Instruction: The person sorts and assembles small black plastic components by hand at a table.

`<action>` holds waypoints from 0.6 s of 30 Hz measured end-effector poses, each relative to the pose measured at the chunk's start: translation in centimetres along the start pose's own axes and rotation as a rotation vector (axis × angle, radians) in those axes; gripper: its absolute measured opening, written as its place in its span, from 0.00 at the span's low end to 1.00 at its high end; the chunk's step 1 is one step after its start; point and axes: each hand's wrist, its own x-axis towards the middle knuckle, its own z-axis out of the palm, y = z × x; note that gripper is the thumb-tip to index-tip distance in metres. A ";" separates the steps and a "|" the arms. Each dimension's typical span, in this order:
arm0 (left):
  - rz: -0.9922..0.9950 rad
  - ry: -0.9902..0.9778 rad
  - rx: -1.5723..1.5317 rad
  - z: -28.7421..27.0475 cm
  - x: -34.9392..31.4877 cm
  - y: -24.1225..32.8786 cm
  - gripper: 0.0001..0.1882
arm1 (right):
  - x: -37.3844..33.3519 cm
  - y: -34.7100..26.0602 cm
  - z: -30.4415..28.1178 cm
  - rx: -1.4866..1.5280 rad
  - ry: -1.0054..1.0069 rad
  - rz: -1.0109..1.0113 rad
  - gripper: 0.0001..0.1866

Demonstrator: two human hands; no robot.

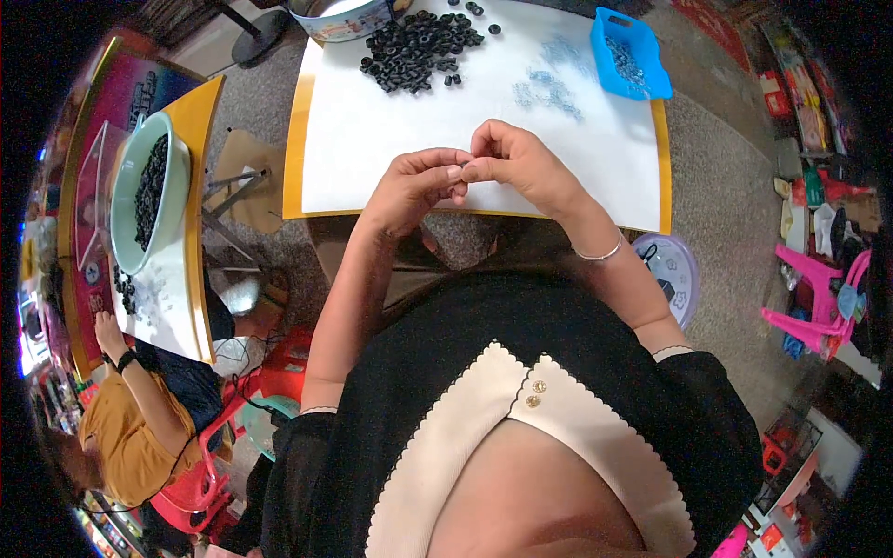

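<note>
My left hand [420,186] and my right hand [523,169] meet over the near edge of the white-topped table [363,130]. Thumbs and fingertips of both are pinched together around something small and dark, mostly hidden between them. Beyond my hands lies a pile of small black ring-shaped parts [420,48], a few of them strayed to its right. Small clear or bluish pieces [549,91] are scattered on the tabletop at the far right. Beside them a blue plastic tray [658,82] holds more such small, shiny pieces.
A round tin [346,22] stands at the table's far left corner. On the left, another table carries a pale green basin [123,219] of black parts, where a person in a mustard top [130,437] sits. A lilac round lid or tub [684,279] is low at right, near pink stools [809,307].
</note>
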 end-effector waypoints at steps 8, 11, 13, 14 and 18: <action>0.172 0.018 -0.418 -1.8 2.0 -0.5 0.13 | 4.9 -0.7 -1.6 -0.480 0.332 -0.134 0.09; 0.216 0.001 -0.470 -2.8 2.9 -0.8 0.13 | 8.6 1.4 -2.9 -0.864 0.471 -0.358 0.08; 0.252 0.041 -0.449 -3.2 3.2 -0.9 0.13 | 10.0 2.0 -2.4 -0.966 0.466 -0.380 0.08; 0.256 0.043 -0.449 -3.3 3.2 -1.0 0.13 | 10.5 2.4 -2.3 -1.071 0.464 -0.396 0.08; 0.250 0.053 -0.426 -3.2 3.2 -1.2 0.13 | 11.0 3.5 -2.6 -1.040 0.448 -0.408 0.08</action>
